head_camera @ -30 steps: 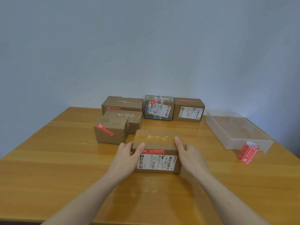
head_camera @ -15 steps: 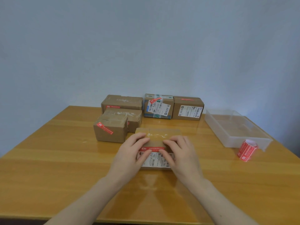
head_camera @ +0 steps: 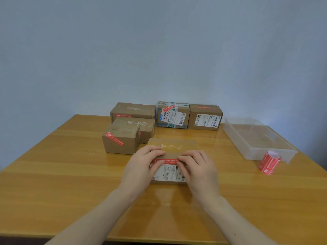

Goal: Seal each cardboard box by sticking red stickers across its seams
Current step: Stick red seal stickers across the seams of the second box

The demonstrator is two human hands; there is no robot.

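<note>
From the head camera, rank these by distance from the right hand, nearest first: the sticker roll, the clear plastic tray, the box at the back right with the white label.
From the right hand:
1. Sticker roll, to its right near the table edge.
2. Clear plastic tray, right and farther back; its near corner is close to the roll, so these two are nearly tied.
3. Back right box, straight behind, by the wall.

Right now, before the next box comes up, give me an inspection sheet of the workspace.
Surface: wooden table, glossy, bare at the near side.
Job's things: near cardboard box with red sticker along its front top edge; sticker roll lying at right; five stickered boxes behind.
Clutter: empty clear plastic bin.
Grippers: left hand and right hand pressing the sticker.
Cables: nothing seen.
Surroundings: plain wall.
</note>
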